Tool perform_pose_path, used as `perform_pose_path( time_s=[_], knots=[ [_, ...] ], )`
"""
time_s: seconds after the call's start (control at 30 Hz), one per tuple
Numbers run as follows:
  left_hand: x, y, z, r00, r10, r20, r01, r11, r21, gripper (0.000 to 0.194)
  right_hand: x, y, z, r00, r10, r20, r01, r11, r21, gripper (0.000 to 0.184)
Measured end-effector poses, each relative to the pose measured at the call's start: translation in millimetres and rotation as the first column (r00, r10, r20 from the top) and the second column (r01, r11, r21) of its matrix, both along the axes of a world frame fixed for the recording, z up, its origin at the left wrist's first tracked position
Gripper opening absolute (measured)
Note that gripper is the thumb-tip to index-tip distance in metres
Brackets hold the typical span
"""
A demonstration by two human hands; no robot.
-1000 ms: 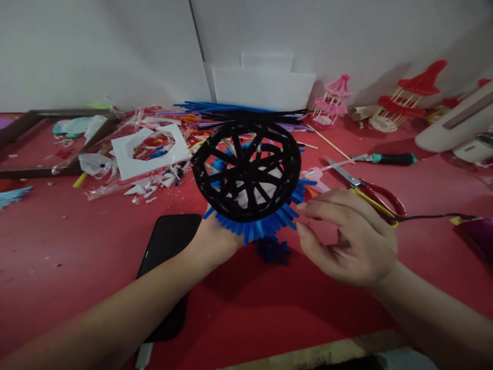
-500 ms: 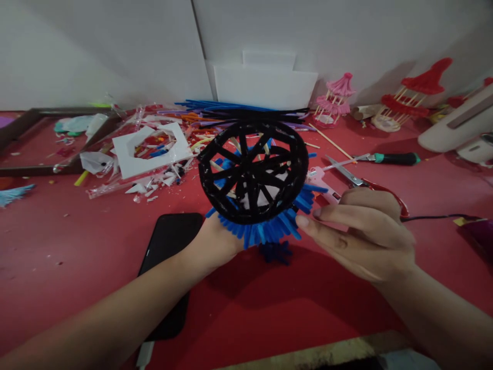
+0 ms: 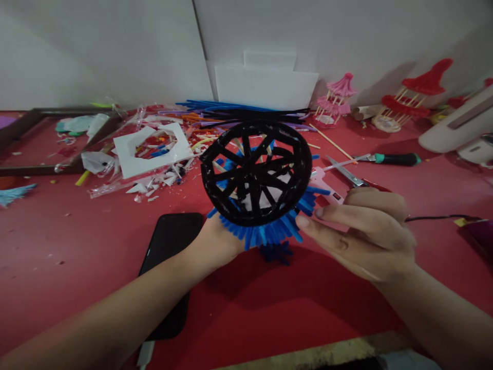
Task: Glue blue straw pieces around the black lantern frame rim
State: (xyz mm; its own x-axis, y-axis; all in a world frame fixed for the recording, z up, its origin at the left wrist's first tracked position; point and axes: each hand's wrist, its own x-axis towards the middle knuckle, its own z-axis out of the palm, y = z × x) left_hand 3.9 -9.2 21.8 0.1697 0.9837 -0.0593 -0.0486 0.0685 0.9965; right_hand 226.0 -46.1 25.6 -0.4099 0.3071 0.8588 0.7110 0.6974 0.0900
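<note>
A craft tower of pipe cleaners is held up over the red table, its black spoked wheel (image 3: 252,167) facing me. Cut blue pipe-cleaner fringe (image 3: 269,234) sticks out below and beside the wheel. My left hand (image 3: 223,241) grips the craft from underneath, with its fingers hidden behind the fringe. Close to the fringe's right edge is my right hand (image 3: 362,231), fingers curled and the thumb and index tips a little apart. Whether those tips touch the fringe I cannot tell. Below the craft is a darker blue fringed part (image 3: 276,253), partly in shadow.
A black phone (image 3: 169,277) lies under my left forearm. Behind my right hand are a pink glue gun (image 3: 323,182), scissors (image 3: 352,174) and a green-and-black-handled tool (image 3: 396,159). Pipe cleaners (image 3: 246,110), scraps and a cut white board (image 3: 123,159) lie farther back, with pink (image 3: 335,100) and red (image 3: 408,97) towers.
The black wheel and blue fringe have shifted very slightly to the right. Both hands keep nearly the same pose.
</note>
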Motion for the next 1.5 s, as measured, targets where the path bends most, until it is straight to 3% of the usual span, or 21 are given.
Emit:
perform_pose_path(
  time_s=[0.1,0.27,0.53,0.67,0.77,0.83,0.97,1.07,1.23,1.5],
  knots=[
    [-0.6,-0.3,0.0,0.99,-0.098,-0.105,0.099,0.995,0.01,0.023,3.9,-1.3,-2.5,0.999,0.035,0.023,-0.035,0.999,-0.016,0.028],
    [-1.9,-1.4,-2.4,0.989,-0.11,-0.097,0.114,0.993,0.039,0.03,7.7,-2.7,-6.0,0.997,0.077,-0.005,-0.077,0.994,-0.074,0.041],
    [-4.7,1.4,-4.1,0.982,-0.119,-0.146,0.135,0.986,0.1,0.021,-3.9,-0.4,-5.2,0.991,0.074,-0.11,-0.081,0.995,-0.06,0.03],
    [-5.2,1.1,-6.6,0.974,-0.172,-0.149,0.183,0.981,0.063,0.027,-8.6,0.8,-5.7,0.98,0.066,-0.185,-0.08,0.994,-0.072,0.024],
    [-3.1,-0.2,-10.9,0.985,-0.149,-0.093,0.153,0.988,0.037,0.031,-5.9,0.2,-4.7,0.988,0.026,-0.15,-0.035,0.998,-0.058,0.027],
    [-0.9,-0.1,-14.1,0.992,-0.125,0.025,0.123,0.991,0.044,0.033,-2.2,0.4,-4.1,0.994,0.035,-0.101,-0.042,0.997,-0.062,0.03],
    [1.7,4.6,-18.8,0.972,0.039,0.232,-0.042,0.999,0.01,0.055,0.3,5.5,-11.8,0.995,0.097,0.004,-0.092,0.961,-0.259,0.015],
    [1.2,8.0,-21.0,0.954,0.151,0.257,-0.146,0.988,-0.039,0.055,-5.2,12.3,-28.2,0.981,0.121,0.15,-0.05,0.911,-0.41,0.015],
    [-0.1,7.1,-23.2,0.945,0.174,0.277,-0.156,0.984,-0.088,0.044,-17.2,21.9,-50.8,0.971,0.136,0.198,-0.024,0.874,-0.486,0.026],
    [1.1,7.6,-22.2,0.95,0.177,0.256,-0.162,0.984,-0.08,0.044,-22.4,27.9,-54.6,0.972,0.198,0.13,-0.097,0.833,-0.545,0.023]
  ],
)
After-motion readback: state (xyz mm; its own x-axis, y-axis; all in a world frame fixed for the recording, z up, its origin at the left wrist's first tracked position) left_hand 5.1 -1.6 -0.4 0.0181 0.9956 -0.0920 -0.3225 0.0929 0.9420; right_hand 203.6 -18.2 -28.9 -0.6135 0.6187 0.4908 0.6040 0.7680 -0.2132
